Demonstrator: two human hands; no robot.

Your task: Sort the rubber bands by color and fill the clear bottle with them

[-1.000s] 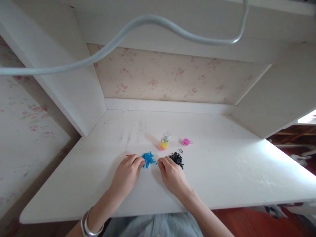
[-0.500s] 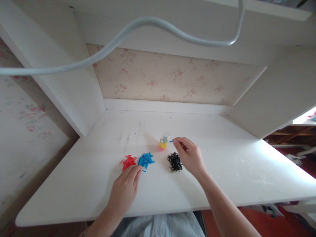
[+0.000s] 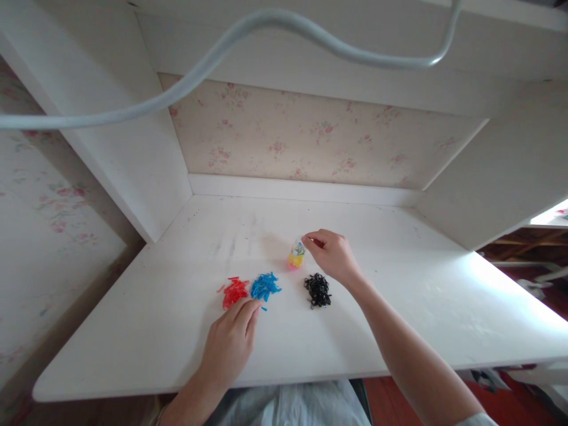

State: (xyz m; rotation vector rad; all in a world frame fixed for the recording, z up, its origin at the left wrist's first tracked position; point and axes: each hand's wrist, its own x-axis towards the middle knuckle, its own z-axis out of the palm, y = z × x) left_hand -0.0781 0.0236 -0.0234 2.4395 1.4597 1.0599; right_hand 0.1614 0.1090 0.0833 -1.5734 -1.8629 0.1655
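Note:
A clear jar (image 3: 296,254) with pink and yellow pieces low down and some blue higher up stands mid-desk. My right hand (image 3: 331,251) is at its mouth, fingertips pinched; what they hold there is hidden. My left hand (image 3: 233,331) rests by the near edge of the red pile (image 3: 235,291) and the blue pile (image 3: 265,286), its fingers pressed together, their contents hidden. One loose blue piece (image 3: 264,309) lies just beside its fingertips. The black pile (image 3: 318,290) sits in front of the jar, to the right.
A white desk (image 3: 146,331) has panels on both sides and a low ledge at the back. A thick white cable (image 3: 275,18) hangs across the top of the view, in front of the floral wallpaper (image 3: 284,136).
My right hand has moved left and slightly away from me to the jar's mouth; the blue piece seen at its fingertips is out of sight. My left hand stays near the piles.

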